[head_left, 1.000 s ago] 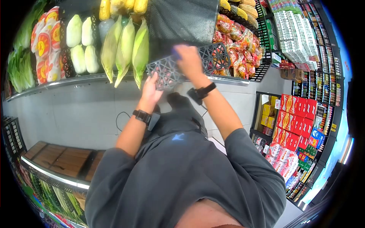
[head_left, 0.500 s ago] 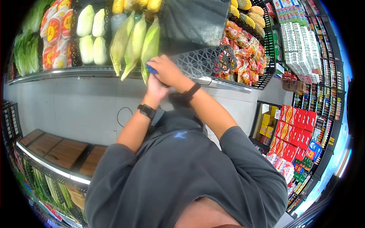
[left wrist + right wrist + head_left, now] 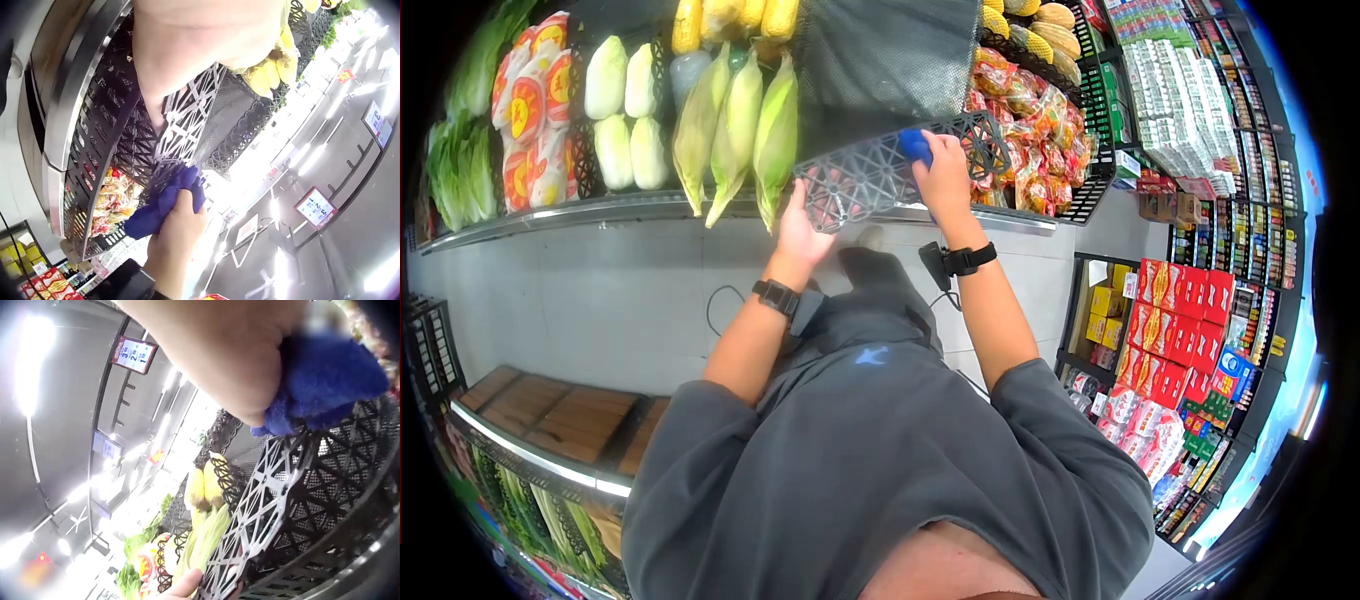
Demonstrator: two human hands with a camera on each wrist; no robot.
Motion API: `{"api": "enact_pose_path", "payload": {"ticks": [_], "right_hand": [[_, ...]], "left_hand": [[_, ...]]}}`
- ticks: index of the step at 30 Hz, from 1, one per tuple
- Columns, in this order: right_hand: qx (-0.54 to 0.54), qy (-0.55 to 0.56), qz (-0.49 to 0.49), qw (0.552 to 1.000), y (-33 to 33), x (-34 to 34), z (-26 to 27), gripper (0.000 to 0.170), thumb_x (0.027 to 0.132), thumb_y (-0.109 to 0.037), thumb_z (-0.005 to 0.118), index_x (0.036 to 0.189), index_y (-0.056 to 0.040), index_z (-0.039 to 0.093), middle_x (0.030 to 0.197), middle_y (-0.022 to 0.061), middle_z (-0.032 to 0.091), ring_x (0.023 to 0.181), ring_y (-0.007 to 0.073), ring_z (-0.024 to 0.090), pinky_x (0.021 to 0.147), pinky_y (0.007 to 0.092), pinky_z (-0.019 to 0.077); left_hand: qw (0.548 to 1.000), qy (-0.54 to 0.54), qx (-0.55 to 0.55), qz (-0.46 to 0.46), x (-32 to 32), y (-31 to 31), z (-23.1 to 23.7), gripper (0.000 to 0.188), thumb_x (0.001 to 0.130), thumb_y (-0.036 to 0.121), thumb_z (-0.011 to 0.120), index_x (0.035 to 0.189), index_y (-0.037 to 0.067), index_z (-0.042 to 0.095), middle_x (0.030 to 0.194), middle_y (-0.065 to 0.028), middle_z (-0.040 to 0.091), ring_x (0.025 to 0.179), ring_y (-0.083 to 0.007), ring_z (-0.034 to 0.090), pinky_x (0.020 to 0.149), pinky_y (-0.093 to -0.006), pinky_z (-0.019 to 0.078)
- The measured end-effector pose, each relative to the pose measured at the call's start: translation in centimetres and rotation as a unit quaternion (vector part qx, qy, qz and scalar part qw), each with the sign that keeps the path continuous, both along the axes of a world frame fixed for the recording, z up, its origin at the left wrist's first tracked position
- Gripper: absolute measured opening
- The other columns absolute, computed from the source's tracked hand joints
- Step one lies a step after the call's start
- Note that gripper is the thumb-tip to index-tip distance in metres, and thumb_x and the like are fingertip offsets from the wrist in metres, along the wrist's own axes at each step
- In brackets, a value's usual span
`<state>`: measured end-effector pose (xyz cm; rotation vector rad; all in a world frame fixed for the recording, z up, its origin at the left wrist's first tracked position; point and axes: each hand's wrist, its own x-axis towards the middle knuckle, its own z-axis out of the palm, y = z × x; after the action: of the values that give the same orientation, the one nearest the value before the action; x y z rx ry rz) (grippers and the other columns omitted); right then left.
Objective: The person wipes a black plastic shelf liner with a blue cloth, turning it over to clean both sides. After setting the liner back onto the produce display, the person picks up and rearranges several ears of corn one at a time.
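My left hand [image 3: 805, 228] grips the near left end of a black plastic lattice panel [image 3: 850, 185], thumb on top. The panel slants up to the right over the front edge of the produce shelf. In my right hand [image 3: 945, 180] a blue cloth [image 3: 915, 147] is bunched against the panel's upper right part. The right wrist view shows the cloth [image 3: 331, 381] pressed at the lattice edge [image 3: 262, 500], with left fingertips [image 3: 184, 584] at the far end. From the left wrist, the right hand [image 3: 178, 231] is seen clutching the cloth [image 3: 165, 203].
Husked corn [image 3: 775, 130] lies just left of the panel, beside pale cabbages [image 3: 613, 150]. Bagged red-and-yellow goods [image 3: 1040, 150] fill a black crate on the right. A metal rail [image 3: 650, 205] runs along the shelf front. Stacked red boxes [image 3: 1170, 320] stand to the right.
The right hand with the blue cloth went left to the panel's left end beside the left hand, then back right along the panel. The left hand keeps its hold.
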<state>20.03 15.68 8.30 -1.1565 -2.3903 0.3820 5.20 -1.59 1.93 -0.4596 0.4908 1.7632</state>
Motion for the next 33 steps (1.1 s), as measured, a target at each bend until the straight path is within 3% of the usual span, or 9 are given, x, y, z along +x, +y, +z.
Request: {"api": "enact_pose_path", "payload": {"ticks": [6,7,8,12,16,17,24,29,33], "right_hand": [[-0.072,0.031,0.236,0.969,-6.4,-4.5,-1.8,0.037,0.075,-0.009,0.071,0.112,-0.0074,0.064,0.106,0.0129,0.057,0.101,0.0352,0.057,0.086,0.0453,0.0518],[-0.069,0.001,0.249,0.966,-8.6,-5.3,-1.3,0.034,0.076,-0.009,0.069,0.109,-0.0078,0.063,0.104,0.0123,0.057,0.101,0.0344,0.057,0.083,0.0449,0.053],[-0.066,-0.029,0.261,0.963,-10.3,-6.0,-0.8,0.03,0.077,-0.01,0.068,0.106,-0.0083,0.063,0.102,0.0118,0.056,0.1,0.0336,0.058,0.08,0.0445,0.0542],[-0.028,-0.034,0.196,0.98,-9.4,-5.2,0.0,0.026,0.078,-0.008,0.064,0.104,-0.0097,0.063,0.102,0.0111,0.056,0.101,0.0318,0.059,0.076,0.0415,0.0554],[-0.004,-0.08,0.019,0.997,-2.6,-0.5,-0.4,0.039,0.075,-0.008,0.072,0.112,-0.013,0.065,0.106,0.011,0.057,0.102,0.0333,0.059,0.084,0.0452,0.0533],[-0.011,-0.059,0.028,0.998,-1.8,0.4,-0.3,0.04,0.074,-0.007,0.073,0.113,-0.0127,0.064,0.107,0.0107,0.057,0.103,0.0333,0.059,0.084,0.0449,0.0533],[-0.084,-0.052,0.272,0.957,-8.6,-1.3,0.0,0.04,0.068,-0.004,0.075,0.106,-0.0112,0.067,0.101,0.0094,0.057,0.1,0.0311,0.06,0.078,0.0414,0.0548],[-0.024,-0.019,0.158,0.987,-4.7,-3.5,-0.1,0.034,0.075,-0.007,0.074,0.108,-0.0127,0.066,0.102,0.007,0.058,0.101,0.03,0.061,0.08,0.0432,0.0554],[-0.029,-0.069,0.188,0.979,-4.8,-3.6,-0.2,0.031,0.077,-0.007,0.071,0.107,-0.011,0.066,0.102,0.0094,0.058,0.098,0.0315,0.061,0.08,0.0428,0.0554]], "left_hand": [[0.999,0.041,0.012,-0.003,0.3,0.1,-2.4,0.042,0.109,0.046,0.032,0.14,0.022,0.049,0.137,-0.0037,0.058,0.127,-0.0278,0.056,0.108,-0.0539,0.0424],[0.992,0.067,-0.096,-0.038,0.3,0.0,0.8,0.044,0.109,0.047,0.033,0.141,0.022,0.049,0.138,-0.004,0.058,0.127,-0.026,0.055,0.11,-0.0484,0.0419],[0.999,0.035,-0.013,-0.013,0.1,-0.5,-1.8,0.046,0.109,0.046,0.036,0.144,0.019,0.048,0.137,-0.0044,0.057,0.124,-0.0231,0.055,0.108,-0.0424,0.0438],[0.996,0.074,0.025,-0.031,0.3,-1.0,-3.0,0.05,0.108,0.051,0.031,0.148,0.022,0.041,0.143,-0.0065,0.053,0.13,-0.0275,0.052,0.11,-0.0511,0.0422],[0.997,0.072,-0.015,-0.029,1.0,-1.1,-0.5,0.049,0.108,0.048,0.031,0.147,0.018,0.04,0.14,-0.0094,0.054,0.124,-0.0305,0.055,0.1,-0.055,0.048],[0.998,0.067,-0.001,-0.02,1.2,-1.1,-1.2,0.049,0.108,0.048,0.03,0.148,0.019,0.037,0.14,-0.0109,0.053,0.124,-0.0341,0.054,0.096,-0.0597,0.049],[0.996,0.085,-0.022,-0.033,1.3,-1.7,-2.3,0.05,0.109,0.047,0.028,0.15,0.019,0.035,0.142,-0.0109,0.052,0.128,-0.0307,0.053,0.107,-0.0521,0.0441],[0.995,0.096,-0.01,-0.027,2.0,-1.2,0.2,0.049,0.11,0.041,0.028,0.15,0.014,0.034,0.133,-0.0138,0.056,0.118,-0.0327,0.059,0.096,-0.0517,0.0519],[0.993,0.116,-0.018,-0.032,0.7,-0.9,-0.7,0.048,0.111,0.04,0.028,0.147,0.011,0.036,0.134,-0.0151,0.056,0.116,-0.0359,0.06,0.092,-0.053,0.0545]]}}
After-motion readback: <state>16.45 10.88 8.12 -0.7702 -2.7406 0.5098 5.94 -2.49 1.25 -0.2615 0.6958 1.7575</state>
